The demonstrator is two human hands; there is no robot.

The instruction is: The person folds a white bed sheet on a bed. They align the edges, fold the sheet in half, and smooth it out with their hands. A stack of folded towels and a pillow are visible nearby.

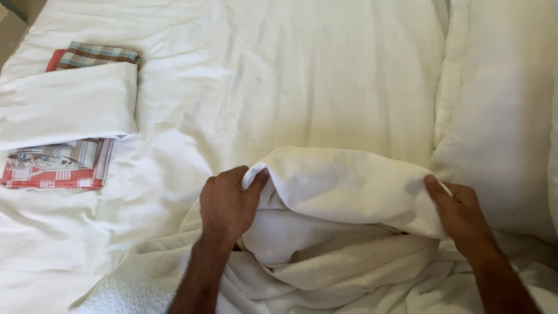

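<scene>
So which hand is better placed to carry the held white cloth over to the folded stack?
Probably the left hand: it grips the white cloth on the side nearer the folded stack; the right hand is farther.

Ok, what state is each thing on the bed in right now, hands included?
Left hand: grip closed on the white cloth's left edge.
Right hand: grip pinching the cloth's right edge.
White cloth: lifted, stretched between both hands, lower part bunched.
Folded white sheet: folded, lying across the checked towels.
Checked towels: folded, stacked flat.
Pillow: lying at right.
</scene>
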